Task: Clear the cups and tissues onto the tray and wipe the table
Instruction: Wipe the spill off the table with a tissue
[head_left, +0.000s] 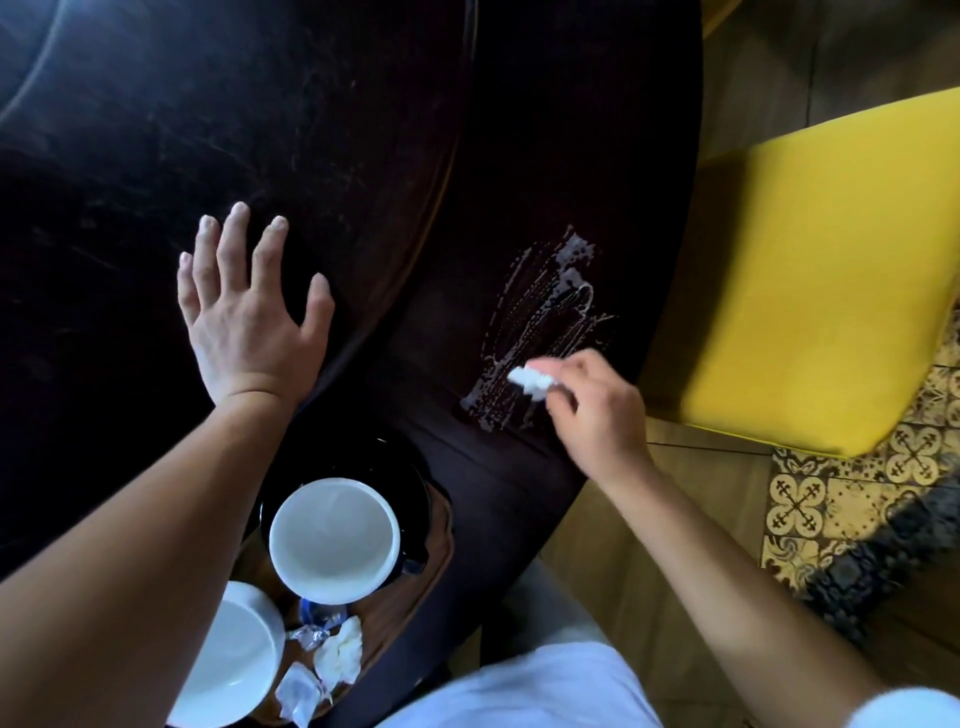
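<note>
Cups come first in the head view: one white cup (335, 540), empty and glossy inside, sits on a black saucer (405, 467) on a wooden tray (441, 525) at the near edge of the dark round table (363, 130). A second white cup (228, 654), partly hidden by the left forearm, stands nearer on the same tray and also looks empty. Beside these two lie a crumpled white tissue (340, 652) and small clear wrappers (301, 693); no writing on them can be read. The left hand (244, 317) lies open, fingers spread flat on the tabletop. The right hand (597, 410) pinches a small white tissue wad (530, 382) against a streaky wet smear (540, 322) near the table's right edge. A yellow cushioned seat (810, 280) stands just beyond that edge, over patterned floor tiles (831, 499).
</note>
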